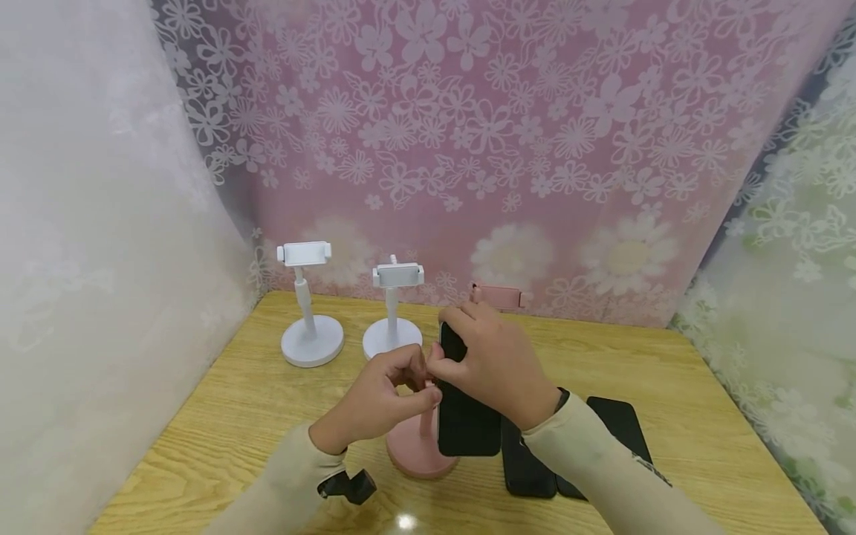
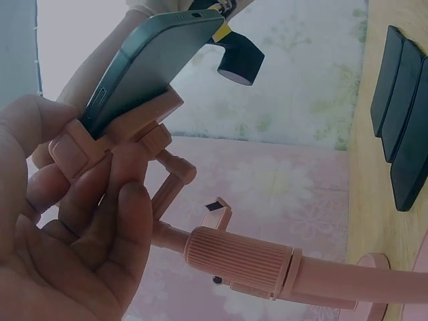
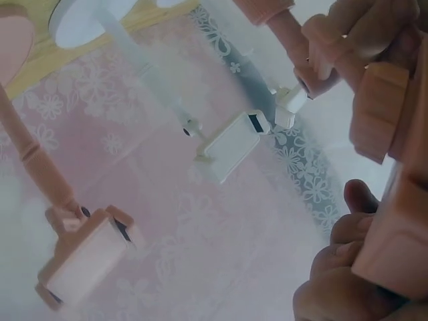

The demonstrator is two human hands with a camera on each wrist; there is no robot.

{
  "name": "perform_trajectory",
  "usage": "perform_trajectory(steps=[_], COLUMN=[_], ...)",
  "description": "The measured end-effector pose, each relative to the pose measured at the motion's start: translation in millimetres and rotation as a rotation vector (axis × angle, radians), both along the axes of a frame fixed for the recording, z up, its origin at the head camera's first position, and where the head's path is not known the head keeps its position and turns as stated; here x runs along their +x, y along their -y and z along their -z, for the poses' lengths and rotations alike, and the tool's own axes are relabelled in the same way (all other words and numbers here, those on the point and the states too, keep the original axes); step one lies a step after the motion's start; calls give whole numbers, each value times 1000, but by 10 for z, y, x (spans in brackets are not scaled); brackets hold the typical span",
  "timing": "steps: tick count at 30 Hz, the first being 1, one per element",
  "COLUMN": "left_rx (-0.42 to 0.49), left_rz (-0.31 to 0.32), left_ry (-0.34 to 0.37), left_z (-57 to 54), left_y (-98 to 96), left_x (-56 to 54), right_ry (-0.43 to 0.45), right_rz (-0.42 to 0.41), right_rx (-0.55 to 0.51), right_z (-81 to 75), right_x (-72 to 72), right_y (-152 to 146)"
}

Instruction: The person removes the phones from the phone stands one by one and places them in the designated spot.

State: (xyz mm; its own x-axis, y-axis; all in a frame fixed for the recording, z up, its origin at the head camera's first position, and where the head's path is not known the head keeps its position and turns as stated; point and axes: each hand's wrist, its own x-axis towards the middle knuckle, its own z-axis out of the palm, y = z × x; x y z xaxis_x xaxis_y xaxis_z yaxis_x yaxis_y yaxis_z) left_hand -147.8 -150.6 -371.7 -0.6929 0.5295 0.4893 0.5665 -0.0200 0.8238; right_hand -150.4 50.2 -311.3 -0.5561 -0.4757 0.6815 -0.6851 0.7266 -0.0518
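Observation:
A dark smartphone [image 1: 468, 423] stands upright against the holder of a pink phone stand, whose round base [image 1: 421, 457] is on the table. In the left wrist view the phone [image 2: 157, 63] lies in the pink clamp [image 2: 144, 119], one end by the clamp's lip. My left hand [image 1: 380, 397] pinches that lip between thumb and curled fingers. With my right hand [image 1: 498, 357] I grip the phone's upper part, thumb towards my left hand. In the right wrist view the right fingers [image 3: 341, 261] curl beside the pink clamp, part of them hidden.
Two white phone stands, a left one [image 1: 312, 342] and a middle one [image 1: 394, 334], stand at the back. Behind my right hand shows another pink stand's holder [image 1: 501, 297]. Several dark phones, including one at the right [image 1: 622, 427], lie on the wooden table [image 1: 221, 416].

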Motion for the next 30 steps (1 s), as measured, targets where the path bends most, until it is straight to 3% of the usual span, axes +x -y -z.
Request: perform_trajectory(steps=[11, 14, 17, 22, 25, 30], left_rx=[-19, -49, -128, -246, -249, -238], left_rz=[43, 0, -87, -214, -248, -261], left_ry=[36, 36, 27, -86, -161, -136], left_z=[1, -33, -80, -148, -165, -190], left_y=[53, 46, 33, -5, -28, -43], left_x=[10, 33, 87, 162, 174, 191], right_ry=[-9, -9, -13, -46, -81, -169], right_rz=[-113, -159, -199, -248, -286, -367], right_rx=[-75, -117, -135, -127, -111, -95], right_z=[6, 15, 26, 45, 48, 58], right_x=[-11, -14, -15, -17, -10, 15], right_y=[-54, -71, -83, -104, -111, -112])
